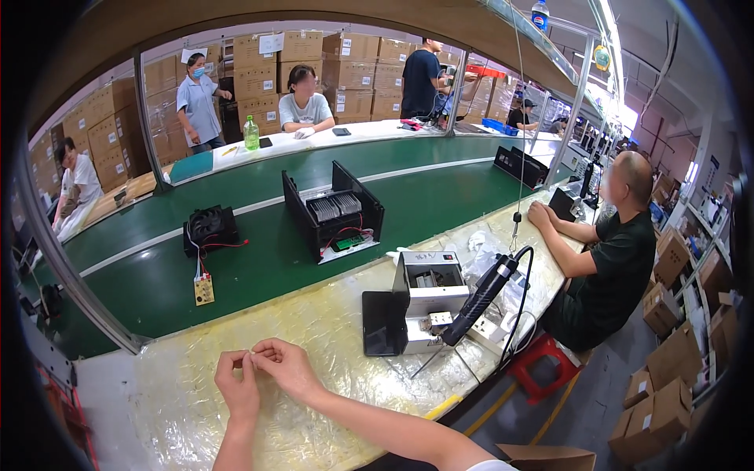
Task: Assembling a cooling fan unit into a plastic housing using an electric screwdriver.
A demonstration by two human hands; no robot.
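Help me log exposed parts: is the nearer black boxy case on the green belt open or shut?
Open: the black boxy case is uncovered, baring silver metal fins and a green circuit board.

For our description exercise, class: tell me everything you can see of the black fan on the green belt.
The black fan has a round set of blades in a squarish dark housing that looks like plastic. Its face points roughly upward, and the blades look still, though one picture cannot settle that. Red and pale wires run toward a small yellowish circuit board; a red lead stretches rightward. It rests on the green belt, across the white stripe.
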